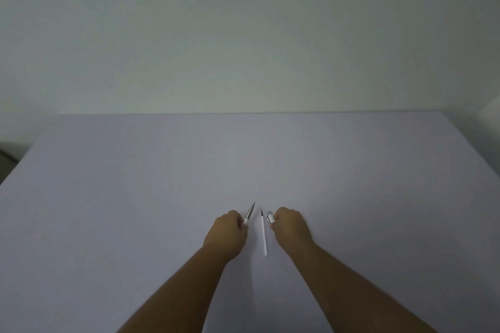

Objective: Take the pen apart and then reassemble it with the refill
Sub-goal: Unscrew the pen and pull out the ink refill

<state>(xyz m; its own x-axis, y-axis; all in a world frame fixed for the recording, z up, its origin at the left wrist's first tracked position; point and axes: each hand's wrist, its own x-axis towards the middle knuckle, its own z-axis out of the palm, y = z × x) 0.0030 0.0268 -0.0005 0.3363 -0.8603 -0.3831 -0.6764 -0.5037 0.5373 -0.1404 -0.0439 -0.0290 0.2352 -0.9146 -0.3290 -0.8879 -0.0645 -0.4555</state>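
A thin white refill (264, 235) with a dark tip lies on the table (162, 184) between my two hands, tip pointing away from me. My left hand (228, 232) is closed around the pen's front part (249, 213), whose silver pointed tip sticks out up and to the right. My right hand (290, 227) is closed around the pen's other part (270, 217), a white piece with a silver end showing at my fingertips. Most of both pen parts is hidden inside my fists.
The table is covered in a plain pale lilac surface and ends at a white wall (243, 35) at the back. Its left edge falls away near a dark corner (6, 154).
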